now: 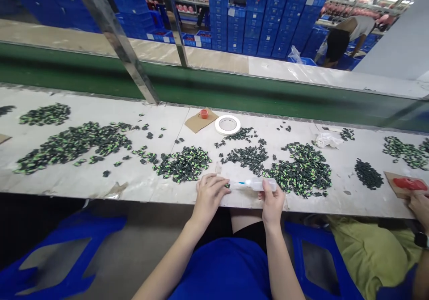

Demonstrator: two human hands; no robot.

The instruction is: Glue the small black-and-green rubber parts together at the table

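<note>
My right hand (273, 201) is closed around a clear plastic squeeze bottle (259, 184), whose thin needle with a blue base points left. At that needle's tip, my left hand (209, 193) pinches a small dark piece (227, 185) with a bit of green on it, just above the table's front edge. A heap of black pieces with green and yellow marks (184, 163) lies just beyond my left hand. Beyond the bottle is a looser pile of plain dark pieces (248, 158). Another marked heap (301, 170) sits to the right of my right hand.
A white tape roll (228, 124) and cardboard with a small red cup (204, 113) lie at the back. More piles (77, 143) spread left. At right, a co-worker's hand (420, 206) is beside cardboard with red material (409, 183). Blue stools (67, 246) flank me.
</note>
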